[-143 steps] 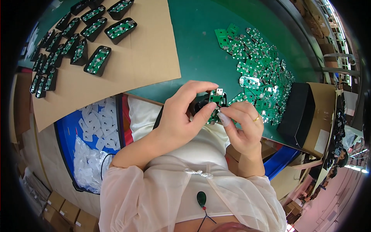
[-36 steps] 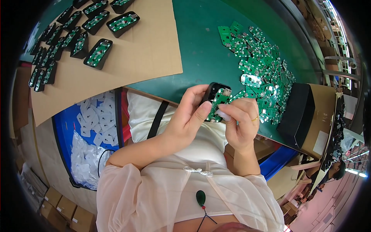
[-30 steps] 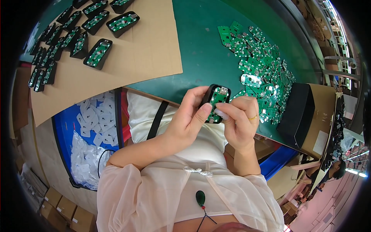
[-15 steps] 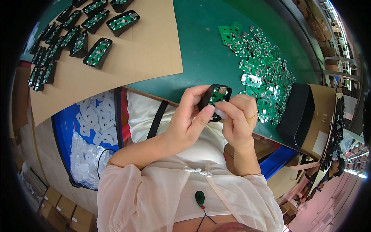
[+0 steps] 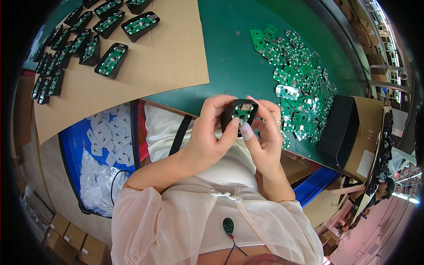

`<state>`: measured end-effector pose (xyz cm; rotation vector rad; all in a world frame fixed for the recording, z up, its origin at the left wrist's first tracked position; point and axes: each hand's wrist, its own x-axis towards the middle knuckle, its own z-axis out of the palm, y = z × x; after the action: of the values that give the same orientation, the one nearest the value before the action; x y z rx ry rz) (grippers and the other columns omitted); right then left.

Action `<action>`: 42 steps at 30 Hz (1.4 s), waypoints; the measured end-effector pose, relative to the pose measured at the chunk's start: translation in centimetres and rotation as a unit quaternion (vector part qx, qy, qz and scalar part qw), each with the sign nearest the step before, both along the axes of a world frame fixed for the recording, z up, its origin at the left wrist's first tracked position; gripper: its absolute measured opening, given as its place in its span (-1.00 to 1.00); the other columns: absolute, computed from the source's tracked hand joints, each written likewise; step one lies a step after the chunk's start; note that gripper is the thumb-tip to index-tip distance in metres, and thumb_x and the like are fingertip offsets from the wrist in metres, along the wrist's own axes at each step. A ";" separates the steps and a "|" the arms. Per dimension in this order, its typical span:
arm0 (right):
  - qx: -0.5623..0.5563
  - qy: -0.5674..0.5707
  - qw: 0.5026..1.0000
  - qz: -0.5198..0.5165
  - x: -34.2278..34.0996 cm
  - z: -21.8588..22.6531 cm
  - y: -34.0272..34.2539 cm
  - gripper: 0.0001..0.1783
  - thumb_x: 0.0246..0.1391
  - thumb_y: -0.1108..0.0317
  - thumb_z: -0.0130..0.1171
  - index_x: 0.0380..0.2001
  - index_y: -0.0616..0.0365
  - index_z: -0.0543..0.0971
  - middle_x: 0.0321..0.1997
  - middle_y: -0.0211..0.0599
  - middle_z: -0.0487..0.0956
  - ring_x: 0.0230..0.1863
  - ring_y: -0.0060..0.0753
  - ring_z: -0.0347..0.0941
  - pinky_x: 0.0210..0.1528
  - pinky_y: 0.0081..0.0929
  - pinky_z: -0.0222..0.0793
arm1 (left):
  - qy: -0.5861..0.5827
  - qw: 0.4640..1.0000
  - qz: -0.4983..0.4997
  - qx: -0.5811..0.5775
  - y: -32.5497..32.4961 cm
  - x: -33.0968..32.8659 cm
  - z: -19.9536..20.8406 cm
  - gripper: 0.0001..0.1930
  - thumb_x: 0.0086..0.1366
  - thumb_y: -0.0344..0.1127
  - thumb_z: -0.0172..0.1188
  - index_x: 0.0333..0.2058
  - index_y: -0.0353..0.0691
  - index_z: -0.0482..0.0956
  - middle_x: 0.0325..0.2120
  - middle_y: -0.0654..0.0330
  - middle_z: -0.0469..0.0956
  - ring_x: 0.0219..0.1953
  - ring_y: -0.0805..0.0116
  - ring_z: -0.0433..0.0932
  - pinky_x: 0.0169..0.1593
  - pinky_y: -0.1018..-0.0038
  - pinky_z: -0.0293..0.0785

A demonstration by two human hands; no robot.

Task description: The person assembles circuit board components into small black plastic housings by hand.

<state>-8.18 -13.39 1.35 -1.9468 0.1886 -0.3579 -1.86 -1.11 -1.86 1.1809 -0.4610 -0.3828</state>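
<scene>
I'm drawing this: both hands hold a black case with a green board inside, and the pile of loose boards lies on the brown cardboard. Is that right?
Not quite: the pile of loose boards lies on the green table, not the brown cardboard, as the head view shows. Left hand and right hand do hold the black case with the green board inside.

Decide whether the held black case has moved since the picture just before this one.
Yes: the held black case has shifted slightly left, away from the pile of loose green circuit boards.
</scene>
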 end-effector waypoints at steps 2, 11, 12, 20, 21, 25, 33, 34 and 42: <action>-0.002 -0.007 1.000 0.001 0.1 -0.1 0.0 -0.47 -0.08 0.51 0.17 0.05 0.21 0.38 -0.09 -0.25 0.24 -0.26 -0.56 0.24 -0.39 -0.71 0.26 | -0.004 1.000 -0.001 -0.010 0.0 0.1 0.0 -0.64 0.23 -0.49 0.05 -0.02 -0.34 0.19 -0.22 0.11 0.43 -0.25 0.49 0.46 -0.27 0.60 0.44; -0.033 -0.046 0.998 0.002 0.6 -0.3 0.2 -0.46 -0.13 0.52 0.21 0.03 0.20 0.41 -0.09 -0.26 0.25 -0.32 -0.60 0.24 -0.42 -0.74 0.22 | -0.033 0.999 0.004 -0.026 0.4 0.6 0.2 -0.69 0.23 -0.46 0.06 -0.06 -0.35 0.26 -0.29 0.10 0.46 -0.34 0.49 0.47 -0.31 0.60 0.44; -0.030 -0.048 0.998 0.009 0.6 -0.4 0.3 -0.46 -0.13 0.52 0.21 0.03 0.20 0.41 -0.09 -0.26 0.25 -0.32 -0.60 0.24 -0.42 -0.74 0.22 | -0.041 0.999 0.002 -0.028 0.4 0.7 0.4 -0.70 0.24 -0.46 0.06 -0.07 -0.36 0.27 -0.31 0.11 0.46 -0.37 0.50 0.48 -0.33 0.60 0.43; 0.109 -0.027 0.994 -0.013 1.2 -1.0 -0.3 -0.57 0.04 0.50 0.09 0.02 0.31 0.35 -0.02 -0.14 0.31 -0.17 -0.48 0.34 -0.23 -0.66 0.33 | -0.276 0.938 0.075 0.194 1.8 9.7 3.0 -0.76 0.23 -0.38 0.09 -0.15 -0.36 0.46 -0.41 0.18 0.43 -0.26 0.43 0.47 -0.21 0.56 0.42; 0.099 -0.022 0.995 -0.011 1.1 -1.4 -0.6 -0.61 0.06 0.50 0.08 0.00 0.31 0.36 -0.03 -0.16 0.32 -0.16 -0.49 0.33 -0.23 -0.66 0.33 | -0.305 0.917 0.089 0.241 2.0 11.5 2.9 -0.75 0.22 -0.36 0.10 -0.15 -0.34 0.47 -0.43 0.16 0.42 -0.27 0.35 0.47 -0.23 0.51 0.42; 0.107 0.001 0.994 -0.013 1.2 -1.1 -0.1 -0.73 0.10 0.51 0.04 -0.10 0.28 0.42 -0.09 -0.23 0.34 -0.16 -0.53 0.33 -0.24 -0.67 0.33 | -0.419 0.787 0.108 0.440 2.6 16.9 2.6 -0.74 0.18 -0.28 0.13 -0.20 -0.29 0.51 -0.38 0.08 0.45 -0.26 0.15 0.48 -0.24 0.35 0.43; 0.070 0.048 0.996 -0.033 0.7 -0.8 -0.9 -0.82 0.11 0.52 0.03 -0.19 0.25 0.49 -0.15 -0.29 0.37 -0.20 -0.56 0.33 -0.25 -0.68 0.31 | -0.439 0.615 -0.044 0.653 1.4 19.9 7.0 -0.78 0.16 -0.24 0.13 -0.31 -0.25 0.53 -0.34 0.04 0.52 -0.36 0.05 0.52 -0.29 0.24 0.45; 0.067 0.054 0.996 -0.036 0.6 -0.7 -1.1 -0.82 0.11 0.52 0.03 -0.20 0.25 0.49 -0.16 -0.29 0.37 -0.20 -0.56 0.33 -0.24 -0.68 0.31 | -0.458 0.642 0.011 0.615 1.2 20.9 7.4 -0.80 0.14 -0.25 0.13 -0.36 -0.27 0.53 -0.38 -0.02 0.53 -0.33 0.05 0.53 -0.33 0.20 0.45; 0.052 0.036 0.997 -0.054 0.2 -0.7 -1.2 -0.85 0.12 0.48 0.04 -0.22 0.23 0.48 -0.23 -0.33 0.41 -0.37 -0.67 0.35 -0.51 -0.81 0.18 | -0.448 0.826 0.104 0.325 5.2 37.4 4.6 -0.43 -0.05 -0.19 0.31 -0.06 -0.25 0.34 -0.14 -0.02 0.43 -0.04 0.05 0.39 -0.02 0.30 0.39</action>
<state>-8.00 -14.64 0.66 -1.8526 0.3526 -0.3427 35.51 4.12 2.78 2.0565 -1.0536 0.2811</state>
